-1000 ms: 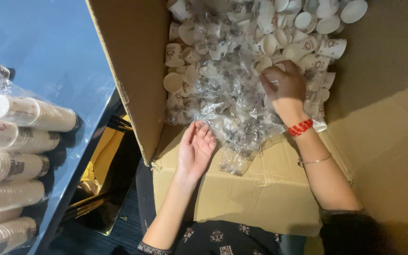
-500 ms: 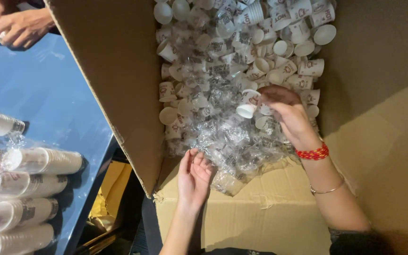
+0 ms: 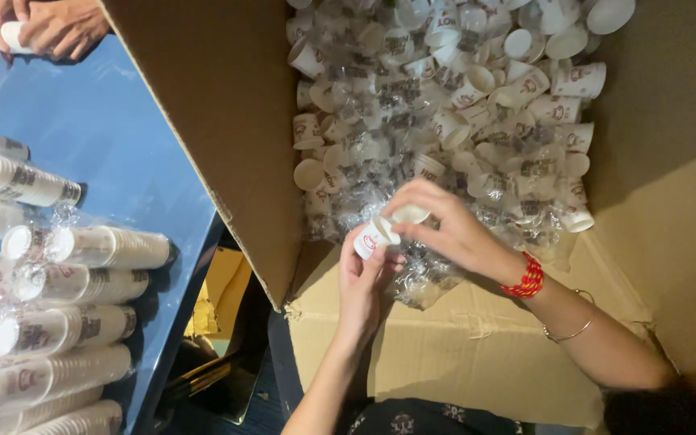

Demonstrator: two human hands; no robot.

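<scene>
Large brown cardboard box (image 3: 227, 145) cut off at far edge, crumpled clear wrap hiding many cups, small white paper cup (image 3: 376, 235) pinched between left hand (image 3: 364, 282) below and right hand (image 3: 445, 229) above, at box's near wall.

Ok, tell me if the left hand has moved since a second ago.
Yes. The left hand has gone from the near edge of the cardboard box up toward the loose cups, where it now holds a small paper cup with the right hand.

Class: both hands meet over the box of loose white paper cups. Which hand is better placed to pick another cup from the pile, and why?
Probably the right hand: it reaches over the loose cups, while the left hand cradles a small cup near the box's edge.
</scene>
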